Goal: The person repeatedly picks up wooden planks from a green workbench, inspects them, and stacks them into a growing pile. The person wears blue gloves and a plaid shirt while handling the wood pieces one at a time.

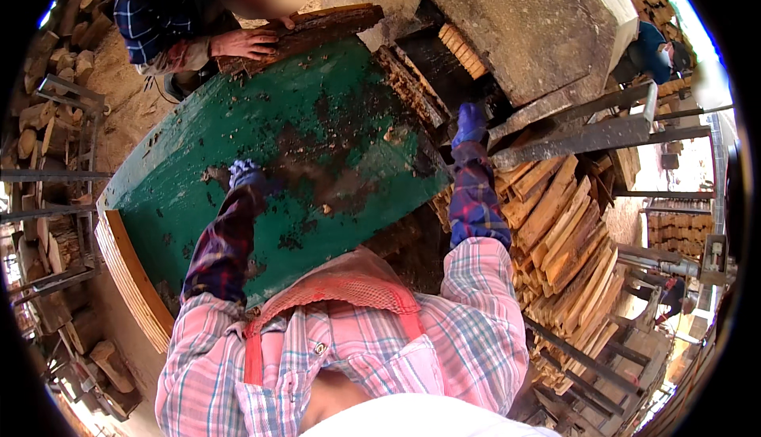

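Observation:
My left hand [244, 174], in a blue glove, is over the green tabletop [198, 147], its fingers apart and nothing seen in them. My right hand [469, 124], in a purple-blue glove, reaches to the dark opening [444, 64] of a machine; its fingers look stretched out and hold nothing I can make out. Just left of it, a narrow bark-edged board [412, 88] lies along the table's right edge by the opening. Across the table, a co-worker's hand [244, 44] rests on a long bark-covered slab [325, 31].
Split slats [555, 223] are piled beside my right forearm, below a metal bar [579, 139]. The machine's broad dusty housing [523, 17] stands at the far right. Logs [59, 132] are stacked behind a metal frame at left. Bark crumbs [333, 159] litter the tabletop.

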### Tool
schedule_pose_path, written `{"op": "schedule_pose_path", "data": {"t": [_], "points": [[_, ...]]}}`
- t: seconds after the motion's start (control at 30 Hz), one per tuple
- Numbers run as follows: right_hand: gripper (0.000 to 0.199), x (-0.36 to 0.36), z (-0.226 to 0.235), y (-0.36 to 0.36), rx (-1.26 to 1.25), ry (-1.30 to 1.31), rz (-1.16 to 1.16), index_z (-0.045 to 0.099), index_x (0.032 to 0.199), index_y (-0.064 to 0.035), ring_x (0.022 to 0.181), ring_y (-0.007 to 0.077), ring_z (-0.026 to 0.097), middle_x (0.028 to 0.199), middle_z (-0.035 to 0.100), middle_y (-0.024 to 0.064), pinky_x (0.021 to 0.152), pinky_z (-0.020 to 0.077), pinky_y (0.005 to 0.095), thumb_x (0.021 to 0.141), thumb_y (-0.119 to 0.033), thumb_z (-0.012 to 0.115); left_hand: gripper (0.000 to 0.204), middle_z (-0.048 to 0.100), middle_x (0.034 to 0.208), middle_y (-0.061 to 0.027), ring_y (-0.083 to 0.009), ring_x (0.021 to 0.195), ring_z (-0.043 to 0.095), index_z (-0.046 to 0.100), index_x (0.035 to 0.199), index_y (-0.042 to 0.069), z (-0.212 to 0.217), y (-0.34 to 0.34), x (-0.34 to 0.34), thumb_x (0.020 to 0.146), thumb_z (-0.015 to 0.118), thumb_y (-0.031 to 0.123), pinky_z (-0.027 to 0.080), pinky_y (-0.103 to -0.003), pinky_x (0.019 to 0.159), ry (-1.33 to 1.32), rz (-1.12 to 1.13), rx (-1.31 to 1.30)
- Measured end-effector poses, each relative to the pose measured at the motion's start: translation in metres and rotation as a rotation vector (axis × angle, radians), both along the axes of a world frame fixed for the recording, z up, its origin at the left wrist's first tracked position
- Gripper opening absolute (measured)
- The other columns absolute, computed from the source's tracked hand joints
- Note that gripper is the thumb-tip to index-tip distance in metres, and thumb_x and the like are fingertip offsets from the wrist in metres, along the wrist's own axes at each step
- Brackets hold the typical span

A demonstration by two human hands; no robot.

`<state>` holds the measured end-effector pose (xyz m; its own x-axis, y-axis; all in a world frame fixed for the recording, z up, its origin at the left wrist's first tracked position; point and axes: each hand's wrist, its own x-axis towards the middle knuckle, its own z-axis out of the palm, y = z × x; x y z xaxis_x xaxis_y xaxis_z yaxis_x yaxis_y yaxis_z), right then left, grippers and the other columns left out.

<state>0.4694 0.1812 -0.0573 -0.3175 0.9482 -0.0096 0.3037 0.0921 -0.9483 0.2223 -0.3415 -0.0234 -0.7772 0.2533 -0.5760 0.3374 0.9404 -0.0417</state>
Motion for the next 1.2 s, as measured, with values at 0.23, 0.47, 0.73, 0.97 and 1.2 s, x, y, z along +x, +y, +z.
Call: {"op": "schedule_pose_path", "data": {"t": [0.23, 0.47, 0.73, 0.97, 1.2], "points": [[0.071, -0.064, -0.012, 0.053, -0.208, 0.156, -0.205, 0.041, 0.13, -0.0053, 0.106, 0.0229, 0.051, 0.123, 0.052, 0.006, 0.087, 0.0416, 0.0372, 0.076, -0.039, 0.071, 0.106, 0.023, 0.142, -0.0257, -0.0439, 0.131, 0.023, 0.033, 0.136, 0.005, 0.005, -0.011, 0.011, 0.053, 0.081, 0.051, 0.027, -0.046, 0.107, 0.053, -0.038, -0.077], [0.07, -0.099, -0.001, 0.074, -0.149, 0.128, -0.354, 0.041, 0.13, -0.0061, 0.105, 0.0236, 0.053, 0.123, 0.053, 0.0077, 0.086, 0.0426, 0.0362, 0.077, -0.043, 0.068, 0.101, 0.016, 0.145, -0.0288, -0.0473, 0.133, 0.015, 0.037, 0.134, 0.004, -0.002, -0.023, 0.008, 0.058, 0.075, 0.058, 0.023, -0.048, 0.109, 0.029, -0.087, -0.028], [0.069, -0.11, 0.004, 0.061, -0.096, 0.09, -0.488, 0.042, 0.13, -0.0071, 0.105, 0.0244, 0.054, 0.122, 0.055, 0.0096, 0.086, 0.0437, 0.0352, 0.079, -0.048, 0.064, 0.095, 0.027, 0.14, -0.026, -0.0451, 0.132, 0.019, 0.046, 0.128, 0.004, 0.037, 0.0, 0.011, 0.057, 0.073, 0.062, 0.022, -0.047, 0.109, -0.06, -0.146, 0.022], [0.068, -0.129, 0.001, 0.043, -0.085, 0.053, -0.547, 0.043, 0.13, -0.008, 0.104, 0.0251, 0.056, 0.122, 0.056, 0.0112, 0.085, 0.0447, 0.0342, 0.081, -0.052, 0.061, 0.072, 0.032, 0.137, -0.0218, -0.0439, 0.128, 0.024, 0.057, 0.12, 0.018, 0.019, -0.012, 0.013, 0.059, 0.075, 0.054, 0.024, -0.048, 0.108, 0.037, -0.141, 0.029], [0.069, -0.141, 0.014, -0.008, -0.129, 0.036, -0.391, 0.049, 0.125, -0.0054, 0.105, 0.0275, 0.055, 0.124, 0.054, 0.0159, 0.086, 0.0445, 0.0352, 0.079, -0.056, 0.059, 0.055, 0.043, 0.127, -0.0177, -0.0421, 0.121, 0.033, 0.065, 0.108, 0.026, -0.01, -0.046, 0.014, 0.062, 0.071, 0.055, 0.024, -0.049, 0.106, 0.138, -0.202, 0.058]]}}
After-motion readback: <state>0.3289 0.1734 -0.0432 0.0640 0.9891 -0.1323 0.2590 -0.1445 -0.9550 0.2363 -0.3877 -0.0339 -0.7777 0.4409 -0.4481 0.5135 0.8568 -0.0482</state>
